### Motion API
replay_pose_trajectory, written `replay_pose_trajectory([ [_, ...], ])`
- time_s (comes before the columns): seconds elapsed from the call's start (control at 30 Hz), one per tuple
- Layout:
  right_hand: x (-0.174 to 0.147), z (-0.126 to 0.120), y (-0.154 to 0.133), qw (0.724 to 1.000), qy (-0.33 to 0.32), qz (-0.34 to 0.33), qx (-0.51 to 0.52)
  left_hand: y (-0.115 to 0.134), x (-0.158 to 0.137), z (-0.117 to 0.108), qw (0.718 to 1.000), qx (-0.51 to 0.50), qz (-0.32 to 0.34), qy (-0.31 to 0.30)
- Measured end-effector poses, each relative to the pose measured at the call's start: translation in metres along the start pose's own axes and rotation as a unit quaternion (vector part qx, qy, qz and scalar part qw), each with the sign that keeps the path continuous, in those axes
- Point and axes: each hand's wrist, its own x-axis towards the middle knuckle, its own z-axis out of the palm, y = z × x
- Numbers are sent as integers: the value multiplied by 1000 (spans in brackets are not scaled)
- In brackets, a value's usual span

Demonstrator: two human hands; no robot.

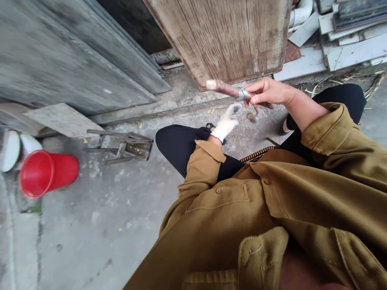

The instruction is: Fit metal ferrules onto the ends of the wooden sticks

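Note:
A brown wooden stick (225, 87), with a pale cut end and silvery wire (242, 94) wound round it, lies in my bare right hand (269, 92). The fingers and thumb are closed on it. Below that hand a short curved wooden piece (251, 117) hangs, also with some wire; whether it joins the stick is hidden by my fingers. My left hand (227, 122) wears a white glove with greyish fingertips, slightly blurred. Its fingers are apart just beneath the stick, with nothing visible in them and a gap to the wood.
A weathered wooden panel (232, 36) stands right in front, beside grey boards (72, 52). Stacked tiles (356, 52) and a white pipe (302, 14) are at the upper right. On the concrete floor at left are a small wooden stool (130, 147) and a red bucket (50, 173).

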Motion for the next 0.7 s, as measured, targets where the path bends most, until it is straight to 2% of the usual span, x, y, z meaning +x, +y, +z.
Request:
replay_pose_trajectory([
  [0.13, 4, 14, 0, 995, 71, -7, 75, 1, -7, 17, 999, 7, 8, -44],
  [0.23, 10, 25, -5, 993, 96, 6, 75, 8, -9, 35, 1000, -1, 16, -7],
  [0.37, 20, 38, -17, 985, 146, -3, 88, 14, -6, 50, 999, -6, -8, 32],
  [0.43, 22, 41, -23, 981, 167, 7, 101, 17, -3, 49, 999, 5, -15, 40],
  [0.53, 21, 40, -29, 980, 163, 23, 109, 27, -3, 41, 998, 11, -9, 55],
  [0.6, 20, 37, -30, 981, 155, 41, 108, 36, -4, 34, 998, -21, 19, 49],
  [0.7, 18, 32, -29, 979, 147, 92, 109, 49, -10, 28, 992, -102, 71, 10],
])
